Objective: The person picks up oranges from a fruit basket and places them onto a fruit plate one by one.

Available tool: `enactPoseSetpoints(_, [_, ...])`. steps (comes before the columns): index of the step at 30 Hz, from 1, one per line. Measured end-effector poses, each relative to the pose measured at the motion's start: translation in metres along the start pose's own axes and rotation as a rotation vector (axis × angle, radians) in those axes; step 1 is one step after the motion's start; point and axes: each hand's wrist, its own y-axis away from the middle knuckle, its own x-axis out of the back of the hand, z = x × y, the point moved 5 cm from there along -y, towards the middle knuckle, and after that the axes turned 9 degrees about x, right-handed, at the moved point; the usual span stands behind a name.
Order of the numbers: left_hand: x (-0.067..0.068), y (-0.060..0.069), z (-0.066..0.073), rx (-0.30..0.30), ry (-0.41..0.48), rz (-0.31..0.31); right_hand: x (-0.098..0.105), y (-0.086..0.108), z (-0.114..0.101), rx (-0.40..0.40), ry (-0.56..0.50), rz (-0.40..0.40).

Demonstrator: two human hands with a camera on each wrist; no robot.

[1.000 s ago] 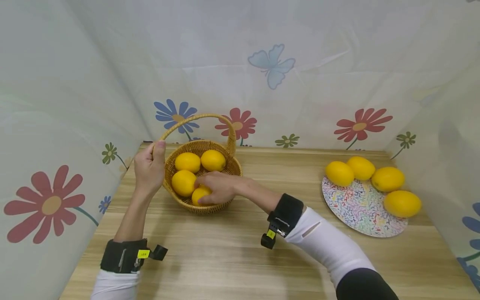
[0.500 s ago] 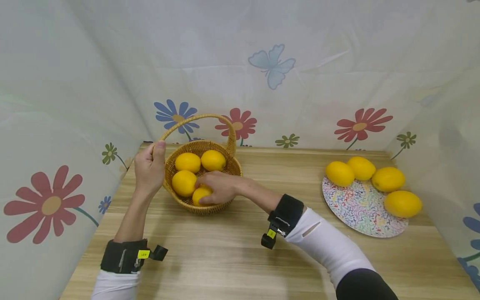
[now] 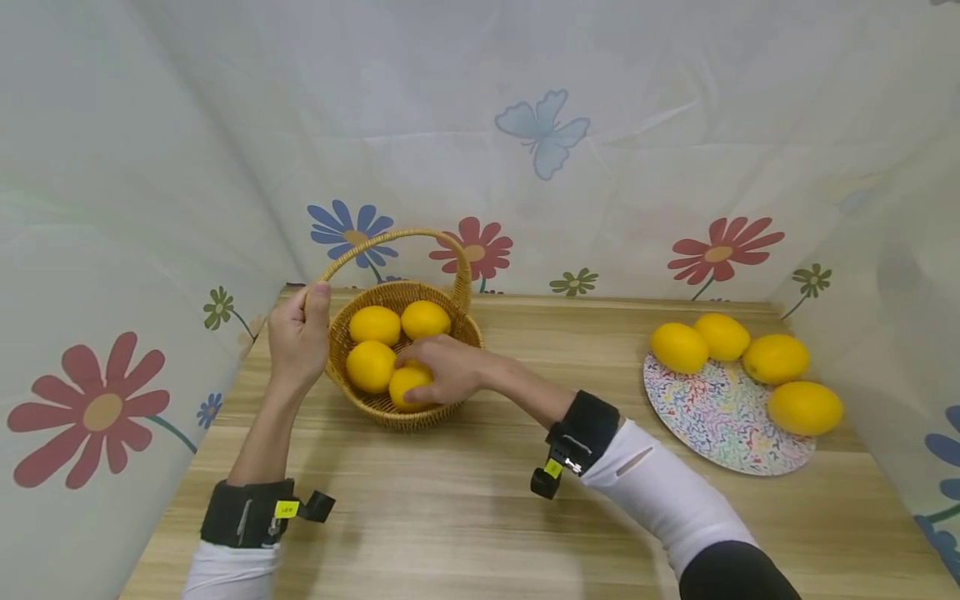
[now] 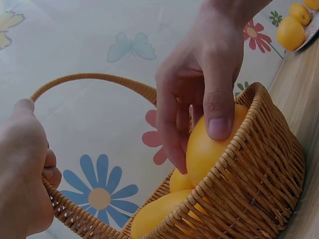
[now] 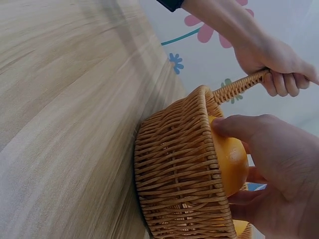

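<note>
My left hand [image 3: 297, 340] grips the left side of the arched handle [image 3: 397, 236] of a wicker basket [image 3: 403, 422]. Inside the basket, my right hand [image 3: 450, 370] holds a yellow lemon [image 3: 407, 388] near the front wall, thumb on the near side and fingers round the far side. In the left wrist view this lemon [image 4: 212, 149] shows just above the rim, other lemons lying below it. Several more stay in the basket: one lemon [image 3: 371, 367] right beside the held one, another lemon [image 3: 375, 325] behind, and a third lemon [image 3: 426, 319] at the back.
On the right of the wooden table [image 3: 517, 517] lies a round plate [image 3: 720, 417] with a colourful squiggle pattern. Several lemons [image 3: 776, 358] sit along its far and right edge. A flower-printed curtain [image 3: 637, 167] rises behind the table and at both sides.
My right hand has shifted slightly to the right and up with the lemon, which shows more of itself now. The left hand, the basket and the plate have stayed put.
</note>
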Motion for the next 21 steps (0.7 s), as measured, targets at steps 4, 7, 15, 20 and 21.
enactPoseSetpoints(4, [0.001,0.001,0.002,0.005,0.007,-0.010,0.005,0.004,-0.003,0.003,-0.005,0.050])
enactPoseSetpoints(7, [0.001,0.001,0.003,0.001,0.013,-0.018,0.008,0.009,-0.005,-0.001,-0.005,0.086])
enactPoseSetpoints(15, [0.002,0.001,0.002,-0.001,0.022,-0.030,0.011,0.021,-0.010,0.029,0.019,0.253])
enactPoseSetpoints(20, [0.001,0.000,0.002,-0.011,0.023,-0.030,0.016,0.029,-0.013,0.034,0.047,0.368])
enactPoseSetpoints(21, [0.001,0.000,0.002,-0.012,0.025,-0.031,0.018,0.031,-0.013,0.032,0.043,0.387])
